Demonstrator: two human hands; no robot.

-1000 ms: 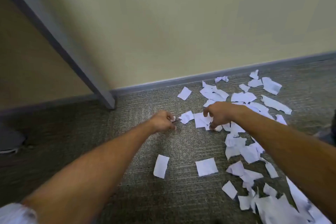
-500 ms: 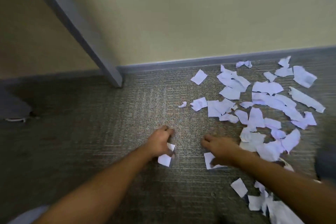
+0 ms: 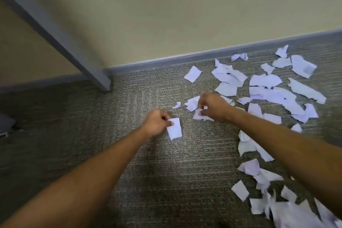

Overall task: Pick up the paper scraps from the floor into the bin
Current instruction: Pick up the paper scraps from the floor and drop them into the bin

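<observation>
Several white paper scraps lie scattered over the grey carpet, mostly on the right and toward the wall. My left hand pinches a small rectangular paper scrap that hangs from its fingers just above the carpet. My right hand is closed on another paper scrap, and it hovers beside a loose scrap on the floor. A tiny crumpled bit lies between the two hands. No bin is in view.
A grey slanted metal leg meets the carpet at the back left. The beige wall and grey baseboard run behind the scraps. A dark object sits at the left edge. More scraps pile at the bottom right.
Both hands came down on two scraps on the near carpet, closed on them, and have lifted them forward toward the main scatter of paper.
</observation>
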